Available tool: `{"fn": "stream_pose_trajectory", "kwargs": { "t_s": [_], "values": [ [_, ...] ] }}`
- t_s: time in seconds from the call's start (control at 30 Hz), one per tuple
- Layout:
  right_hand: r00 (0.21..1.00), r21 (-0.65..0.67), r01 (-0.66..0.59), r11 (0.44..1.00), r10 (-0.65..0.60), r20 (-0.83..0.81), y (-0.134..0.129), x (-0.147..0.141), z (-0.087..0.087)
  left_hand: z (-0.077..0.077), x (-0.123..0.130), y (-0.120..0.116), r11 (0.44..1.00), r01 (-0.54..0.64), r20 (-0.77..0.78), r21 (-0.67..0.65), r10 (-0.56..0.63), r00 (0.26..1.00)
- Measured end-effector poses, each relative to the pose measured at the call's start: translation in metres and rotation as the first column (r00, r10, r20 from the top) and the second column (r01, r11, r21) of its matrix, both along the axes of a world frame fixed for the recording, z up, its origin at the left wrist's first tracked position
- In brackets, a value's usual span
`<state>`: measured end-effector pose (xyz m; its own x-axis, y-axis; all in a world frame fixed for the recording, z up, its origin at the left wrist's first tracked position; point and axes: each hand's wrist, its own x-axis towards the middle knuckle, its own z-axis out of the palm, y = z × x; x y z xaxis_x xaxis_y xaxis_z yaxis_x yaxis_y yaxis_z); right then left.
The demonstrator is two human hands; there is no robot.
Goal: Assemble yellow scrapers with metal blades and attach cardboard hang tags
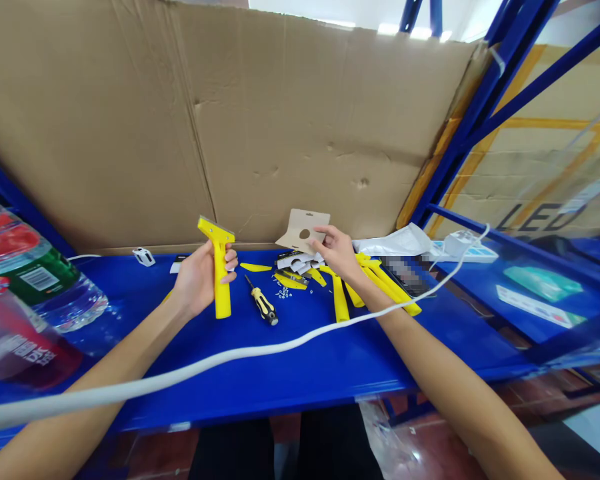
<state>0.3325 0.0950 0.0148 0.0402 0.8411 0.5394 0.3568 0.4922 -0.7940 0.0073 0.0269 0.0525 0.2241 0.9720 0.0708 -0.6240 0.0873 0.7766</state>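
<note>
My left hand [203, 277] grips the upright handle of a yellow plastic scraper [222, 267], whose flat head points up. My right hand [336, 252] pinches the lower edge of a tilted cardboard backing card [304, 227] with a round hole. Below that hand lies a heap of crumpled packaging [294, 262], with loose yellow plastic pieces [290, 281] and a scatter of small screws [283, 292] close by. Longer yellow plastic handles [387, 283] lie to the right of my right wrist. A black-and-yellow screwdriver [263, 303] rests between my hands.
A white cable [130, 387] runs across my forearms towards a white power strip [463, 251]. Plastic water bottles [30, 280] lie at the left. A white bag [395, 241] and a pixelated phone [403, 275] sit on the blue shelf [330, 373], before a cardboard sheet [205, 133].
</note>
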Motion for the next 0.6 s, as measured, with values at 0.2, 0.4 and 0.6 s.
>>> {"fn": "stream_pose_trajectory", "kwargs": {
  "t_s": [0.2, 0.4, 0.6],
  "values": [
    [0.971, -0.075, -0.238, 0.968, 0.238, -0.013, -0.018, -0.025, -0.003, 0.025, 0.008, 0.008, 0.968, -0.175, 0.052, 0.180, 0.169, 0.984],
    [0.925, -0.131, -0.374, 0.918, 0.358, -0.129, -0.027, -0.040, -0.003, 0.058, 0.055, 0.035, 0.878, -0.213, -0.016, 0.428, 0.243, 0.970],
    [0.857, -0.118, -0.424, 0.898, 0.355, -0.374, -0.018, -0.034, 0.002, 0.066, 0.101, 0.062, 0.873, -0.105, -0.125, 0.477, 0.186, 0.975]
  ]
}}
